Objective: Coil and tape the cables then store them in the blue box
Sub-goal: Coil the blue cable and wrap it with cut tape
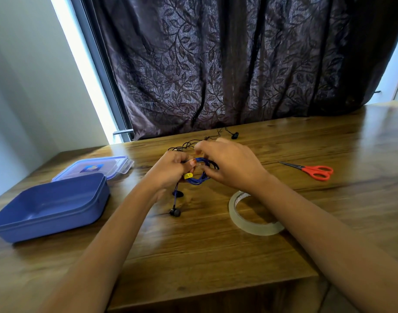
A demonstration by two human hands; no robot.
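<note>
Gripping blue cable coil [197, 180]: left hand [171, 171], right hand [230, 164].

- Left hand [171, 169]: fingers curled tight, gripping the left side of blue cable coil [200, 178], thumb on top.
- Right hand [233, 164]: palm down, fingers curled, pinching the coil's right side.
- Hands just beside each other.
- Left forearm [116, 233] and right forearm [317, 222]: bare, stretched forward, converging.
</note>
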